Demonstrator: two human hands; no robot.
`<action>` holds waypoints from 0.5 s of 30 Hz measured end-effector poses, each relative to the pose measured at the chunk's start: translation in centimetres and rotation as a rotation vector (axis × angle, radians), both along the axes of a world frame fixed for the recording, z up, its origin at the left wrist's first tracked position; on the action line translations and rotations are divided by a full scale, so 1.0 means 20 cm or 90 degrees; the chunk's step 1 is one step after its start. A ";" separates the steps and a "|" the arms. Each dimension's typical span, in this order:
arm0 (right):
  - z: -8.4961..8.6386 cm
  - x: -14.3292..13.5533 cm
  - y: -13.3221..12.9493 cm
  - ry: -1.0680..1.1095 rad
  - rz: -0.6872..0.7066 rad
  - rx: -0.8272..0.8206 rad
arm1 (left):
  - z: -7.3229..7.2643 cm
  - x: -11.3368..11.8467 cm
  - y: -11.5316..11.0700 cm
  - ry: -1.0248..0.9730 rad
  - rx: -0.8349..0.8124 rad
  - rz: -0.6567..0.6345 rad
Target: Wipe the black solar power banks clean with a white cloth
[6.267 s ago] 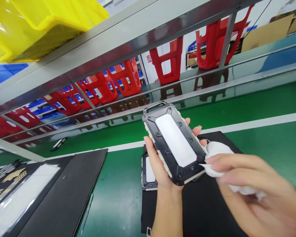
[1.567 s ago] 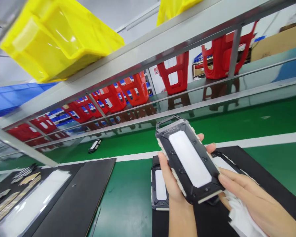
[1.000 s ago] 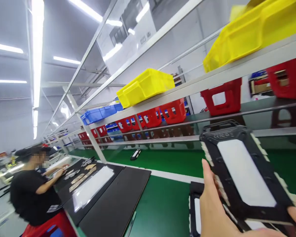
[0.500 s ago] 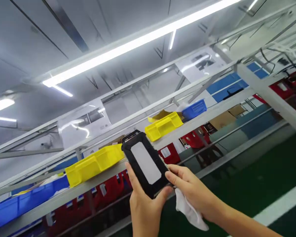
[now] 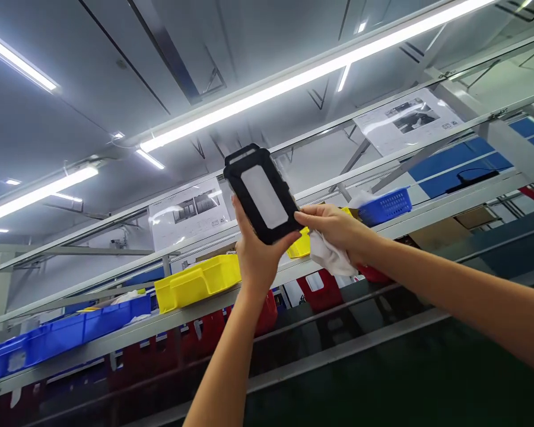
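Observation:
A black, rugged rectangular handheld device (image 5: 289,222) with a long pale panel on its face and a loop-like bar at its top is held up, tilted to the left. My left hand (image 5: 260,261) grips it from below, fingers along its left side and thumb across the bottom edge. At the lower right corner, the thumb and fingertips of my right hand (image 5: 338,228) touch the device. A crumpled white cloth (image 5: 331,255) hangs from under that same hand, tucked in its closed fingers.
Behind the hands runs a slanted metal rack rail (image 5: 222,299) carrying a yellow bin (image 5: 198,281), blue bins (image 5: 71,332) and a blue basket (image 5: 385,206). Red bins (image 5: 323,290) sit below it. Printed sheets (image 5: 187,210) hang above, under a long ceiling light (image 5: 315,74).
Both hands have risen with the device, which now stands higher in view against the ceiling and rack. The cloth moved up with my right hand. The camera view has shifted.

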State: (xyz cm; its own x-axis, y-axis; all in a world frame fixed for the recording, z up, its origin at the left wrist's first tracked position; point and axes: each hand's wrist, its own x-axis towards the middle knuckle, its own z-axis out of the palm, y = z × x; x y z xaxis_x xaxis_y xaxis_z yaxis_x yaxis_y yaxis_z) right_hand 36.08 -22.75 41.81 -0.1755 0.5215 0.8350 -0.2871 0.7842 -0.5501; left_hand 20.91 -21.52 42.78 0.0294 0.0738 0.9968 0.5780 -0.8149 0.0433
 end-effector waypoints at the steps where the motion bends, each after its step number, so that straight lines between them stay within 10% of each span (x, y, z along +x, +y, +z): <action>1: 0.05 0.01 0.01 -0.012 -0.002 0.005 | 0.05 -0.01 0.02 0.012 0.030 0.005; 15: 0.57 0.04 0.11 -0.101 -0.076 0.102 | 0.53 -0.01 0.12 0.023 0.190 0.063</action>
